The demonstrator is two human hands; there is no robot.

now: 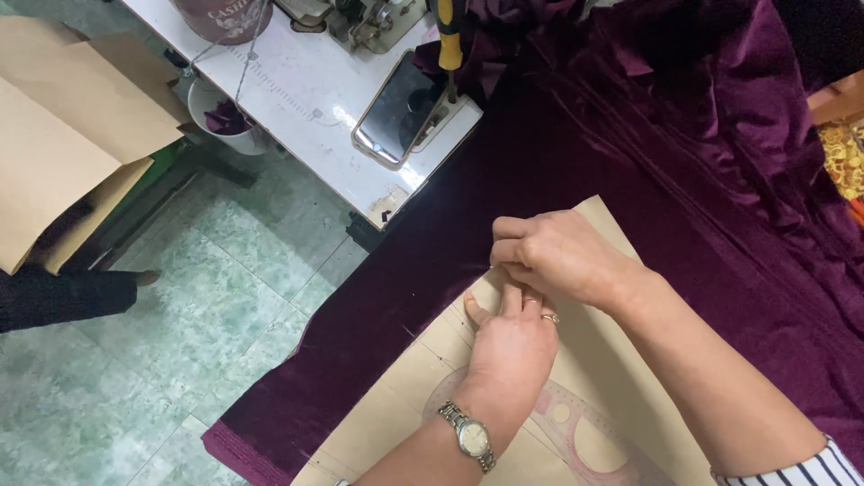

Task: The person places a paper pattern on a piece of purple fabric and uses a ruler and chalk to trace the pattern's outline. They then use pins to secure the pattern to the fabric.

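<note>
Pressing flat, the left hand (508,346) pins the paper pattern (589,396) on the purple velvet (558,144); the right hand (558,256), directly beyond it, pinches closed, apparently on a pin at the pattern's edge.

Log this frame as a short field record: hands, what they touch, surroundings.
left hand: pressing flat on brown paper pattern, wearing ring and wristwatch
right hand: fingers curled at the pattern's edge, over the left hand
under pattern: dark purple velvet fabric
also on pattern: clear pink curve ruler
nearby: phone on white table
</note>
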